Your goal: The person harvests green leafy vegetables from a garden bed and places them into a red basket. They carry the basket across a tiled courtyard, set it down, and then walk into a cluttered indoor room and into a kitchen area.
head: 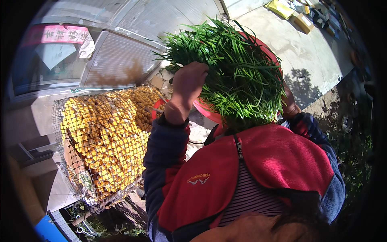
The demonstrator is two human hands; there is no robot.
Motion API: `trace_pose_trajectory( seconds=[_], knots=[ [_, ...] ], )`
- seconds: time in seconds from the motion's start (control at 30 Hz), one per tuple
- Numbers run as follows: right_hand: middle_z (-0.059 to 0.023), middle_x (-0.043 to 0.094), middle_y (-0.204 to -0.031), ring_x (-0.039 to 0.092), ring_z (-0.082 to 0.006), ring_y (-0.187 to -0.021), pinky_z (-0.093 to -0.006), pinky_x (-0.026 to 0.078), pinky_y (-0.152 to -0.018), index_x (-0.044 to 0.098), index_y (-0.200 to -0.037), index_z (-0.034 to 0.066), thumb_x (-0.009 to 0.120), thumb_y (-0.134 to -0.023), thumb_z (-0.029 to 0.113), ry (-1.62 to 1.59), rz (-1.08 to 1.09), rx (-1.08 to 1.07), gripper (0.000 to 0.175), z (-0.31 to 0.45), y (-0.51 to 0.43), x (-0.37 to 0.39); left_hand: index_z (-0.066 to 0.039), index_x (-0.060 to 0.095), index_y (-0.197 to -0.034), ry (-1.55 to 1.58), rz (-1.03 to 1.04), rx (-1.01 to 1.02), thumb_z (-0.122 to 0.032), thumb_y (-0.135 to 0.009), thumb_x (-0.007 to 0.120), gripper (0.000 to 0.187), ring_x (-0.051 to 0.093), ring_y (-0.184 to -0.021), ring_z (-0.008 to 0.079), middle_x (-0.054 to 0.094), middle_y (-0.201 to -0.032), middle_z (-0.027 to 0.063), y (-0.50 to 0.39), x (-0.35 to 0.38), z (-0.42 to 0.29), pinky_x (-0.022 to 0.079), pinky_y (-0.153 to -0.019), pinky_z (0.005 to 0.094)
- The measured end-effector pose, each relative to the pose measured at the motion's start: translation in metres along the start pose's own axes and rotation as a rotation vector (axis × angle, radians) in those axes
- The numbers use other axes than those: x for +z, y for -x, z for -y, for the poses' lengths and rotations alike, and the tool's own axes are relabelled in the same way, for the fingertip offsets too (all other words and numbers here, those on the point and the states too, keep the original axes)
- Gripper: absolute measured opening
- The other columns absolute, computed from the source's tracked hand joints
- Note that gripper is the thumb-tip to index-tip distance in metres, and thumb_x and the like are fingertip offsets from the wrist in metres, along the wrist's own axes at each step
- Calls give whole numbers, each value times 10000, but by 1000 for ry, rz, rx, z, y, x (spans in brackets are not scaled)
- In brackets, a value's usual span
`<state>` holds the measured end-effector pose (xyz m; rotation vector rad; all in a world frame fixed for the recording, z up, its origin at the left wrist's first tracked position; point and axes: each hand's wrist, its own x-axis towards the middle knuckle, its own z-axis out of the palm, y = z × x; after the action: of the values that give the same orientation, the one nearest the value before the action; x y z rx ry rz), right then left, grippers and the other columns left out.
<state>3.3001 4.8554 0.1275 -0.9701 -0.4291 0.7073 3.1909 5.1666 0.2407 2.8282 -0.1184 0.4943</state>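
Observation:
A large heap of long green leaves, probably garlic chives (235,69), fills a red plastic basin (208,112) in front of my chest. The leaves spill over the basin's far and left sides. My left hand (190,80) is at the left part of the heap, its fingers curled in against the leaves; the fingertips are hidden. On the other side, my right hand (289,101) is at the basin's right edge, with its fingers mostly out of sight behind the leaves and basin.
Yellow corn cobs (105,136) fill a wire-mesh crib (71,157) at my left, beside a red curved piece (157,107). A glazed building wall (121,57) stands ahead. Cardboard boxes (302,23) and a yellow bag (279,9) lie on the concrete ground (290,51). Plants grow at right.

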Motion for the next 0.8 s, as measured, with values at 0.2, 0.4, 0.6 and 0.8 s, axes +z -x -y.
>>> trace_pose_trajectory(
  seconds=[0.2, 0.4, 0.6, 0.8],
  knots=[
    [-95, 512, -1367, 504, -177, -1202, -300, 416, -1010, 434, -1400, -2, 518, -982, 253, 91, -75, 41, 497, 8, 14, -5, -103, 634, -886, 43, -4, -94, -143, -821, 641, 76, 630, -742, 324, 614, -774, 97, -4, -1, -17, 497, -642, 424],
    [-90, 478, -1400, 493, -161, -1208, -282, 414, -1008, 359, -1461, 25, 484, -1005, 223, 253, -127, 114, 512, 17, 28, -11, -91, 606, -701, -75, 73, -122, -91, -786, 596, 85, 619, -678, 339, 582, -755, 98, -11, 16, -26, 488, -573, 443],
    [-80, 535, -1323, 540, -150, -1137, -289, 455, -954, 382, -1450, 50, 466, -1004, 214, 49, -197, 159, 483, 16, 41, -21, -82, 589, -756, 48, -95, -63, -84, -787, 621, 45, 580, -662, 333, 554, -751, 127, -12, 20, -30, 470, -565, 404],
    [-81, 565, -1272, 564, -153, -1086, -299, 481, -917, 403, -1428, 38, 468, -999, 197, -19, -146, 131, 462, 17, 44, -24, -45, 615, -814, 234, -88, 14, -38, -771, 646, 53, 538, -621, 275, 530, -730, 103, -9, 24, -26, 444, -560, 344]
  ],
)
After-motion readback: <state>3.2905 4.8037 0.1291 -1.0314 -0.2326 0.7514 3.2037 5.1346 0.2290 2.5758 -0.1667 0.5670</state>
